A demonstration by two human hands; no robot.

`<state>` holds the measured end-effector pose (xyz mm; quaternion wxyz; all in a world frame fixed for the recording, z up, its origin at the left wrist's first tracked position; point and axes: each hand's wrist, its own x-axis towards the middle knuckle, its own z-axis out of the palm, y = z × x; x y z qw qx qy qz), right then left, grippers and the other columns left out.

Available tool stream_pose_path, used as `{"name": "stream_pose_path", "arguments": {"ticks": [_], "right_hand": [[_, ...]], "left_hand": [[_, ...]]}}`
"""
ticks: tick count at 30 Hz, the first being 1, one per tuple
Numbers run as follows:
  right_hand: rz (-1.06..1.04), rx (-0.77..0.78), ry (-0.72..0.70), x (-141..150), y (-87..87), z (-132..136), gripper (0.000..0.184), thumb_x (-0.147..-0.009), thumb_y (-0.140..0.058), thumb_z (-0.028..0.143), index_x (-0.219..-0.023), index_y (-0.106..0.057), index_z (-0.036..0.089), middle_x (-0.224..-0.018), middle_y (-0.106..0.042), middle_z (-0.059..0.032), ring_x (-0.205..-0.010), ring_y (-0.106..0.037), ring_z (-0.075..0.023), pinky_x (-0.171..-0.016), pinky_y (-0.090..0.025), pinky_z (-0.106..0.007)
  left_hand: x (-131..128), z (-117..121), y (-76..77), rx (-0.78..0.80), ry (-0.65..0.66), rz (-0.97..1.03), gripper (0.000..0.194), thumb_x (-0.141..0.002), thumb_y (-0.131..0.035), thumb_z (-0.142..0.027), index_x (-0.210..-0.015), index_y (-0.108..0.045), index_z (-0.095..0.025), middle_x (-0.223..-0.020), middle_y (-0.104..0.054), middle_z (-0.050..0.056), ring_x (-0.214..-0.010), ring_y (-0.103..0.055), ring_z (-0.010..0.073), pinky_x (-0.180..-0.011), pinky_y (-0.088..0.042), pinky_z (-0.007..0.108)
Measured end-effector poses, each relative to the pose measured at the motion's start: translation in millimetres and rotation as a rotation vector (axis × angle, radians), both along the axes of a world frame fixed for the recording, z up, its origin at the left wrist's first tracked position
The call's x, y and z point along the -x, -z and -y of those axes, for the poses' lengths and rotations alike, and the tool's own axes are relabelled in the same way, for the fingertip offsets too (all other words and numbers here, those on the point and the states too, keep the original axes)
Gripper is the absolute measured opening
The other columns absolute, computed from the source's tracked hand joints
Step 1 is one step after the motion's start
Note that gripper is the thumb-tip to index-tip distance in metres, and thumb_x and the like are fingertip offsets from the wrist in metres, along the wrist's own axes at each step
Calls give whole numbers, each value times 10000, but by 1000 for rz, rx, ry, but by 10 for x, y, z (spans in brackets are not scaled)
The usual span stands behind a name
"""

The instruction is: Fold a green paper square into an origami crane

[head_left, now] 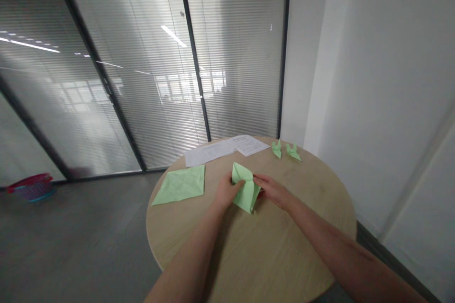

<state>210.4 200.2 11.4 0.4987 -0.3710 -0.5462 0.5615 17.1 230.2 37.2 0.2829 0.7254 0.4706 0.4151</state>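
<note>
A partly folded sheet of green origami paper (244,194) is held up just above the table, its flaps standing open. My left hand (228,190) grips its left side, the thumb pressed on the front face. On the right edge, the fingers of my right hand (269,189) pinch the paper; some of those fingers are hidden behind it. To the left lies a creased, flattened green sheet (183,183). Two small folded green paper figures, one nearer (276,149) and one farther right (293,152), stand at the back right.
White printed sheets (213,151) lie along the far edge of the round wooden table (277,251). Behind it are glass panels with blinds (241,57). A white wall (384,104) rises at right. On the floor at far left stands a red and blue basket (33,188).
</note>
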Motion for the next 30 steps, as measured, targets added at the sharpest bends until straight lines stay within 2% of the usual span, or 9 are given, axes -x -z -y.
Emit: {"name": "stream_pose_path", "arguments": {"ticks": [4, 10, 14, 19, 24, 27, 30], "right_hand": [[-16, 26, -2, 11, 36, -23, 406, -825, -628, 524, -1078, -707, 216, -941, -718, -50, -790, -644, -193, -632, -498, -289], [-6, 31, -30, 13, -4, 15, 421, -786, -675, 461, -1146, -695, 244, -970, -718, -37, -809, -646, -185, -645, -490, -279], [5, 24, -59, 20, -17, 38, 438, -807, -660, 505, -1155, -689, 240, -946, -720, -31, -769, -637, -173, -646, -485, -276], [-16, 22, -63, 62, 36, 14, 461, -860, -573, 581, -1126, -674, 219, -927, -716, -44, -733, -633, -189, -610, -487, -290], [32, 26, -86, 81, 54, 30, 541, -889, -513, 625, -1278, -595, 258, -981, -719, -60, -721, -642, -192, -594, -496, -294], [52, 4, -114, 75, 9, 72, 584, -904, -519, 598, -1418, -474, 325, -1136, -700, -50, -854, -663, -208, -689, -522, -324], [38, -40, -111, 77, -13, 90, 571, -901, -560, 553, -1422, -475, 336, -1288, -643, -36, -1053, -635, -228, -862, -510, -368]], "left_hand": [[5, 11, -12, 2, -24, -28, 341, -778, -680, -302, -1081, -687, -147, -1016, -738, 84, -900, -669, 246, -776, -520, 326], [-5, 30, -16, 5, -66, -90, 366, -804, -666, -351, -1099, -672, -134, -1011, -734, 102, -910, -671, 257, -811, -518, 358], [-10, 32, 8, -21, -48, -104, 433, -789, -694, -399, -1146, -656, -158, -1040, -730, 101, -930, -674, 253, -841, -512, 355], [-8, 45, 3, -2, -37, -77, 413, -790, -689, -454, -1074, -677, -155, -1010, -735, 117, -914, -675, 281, -792, -512, 370], [-17, 74, -34, -26, -28, -56, 420, -771, -712, -427, -1090, -673, -156, -1008, -737, 110, -907, -672, 284, -798, -506, 376], [-29, 97, -47, -44, -34, -56, 452, -764, -722, -418, -1128, -662, -156, -1022, -733, 110, -925, -669, 285, -818, -505, 376], [-40, 117, -50, -73, -19, -86, 447, -771, -716, -396, -1144, -651, -158, -1040, -725, 110, -931, -667, 282, -830, -505, 383]]}}
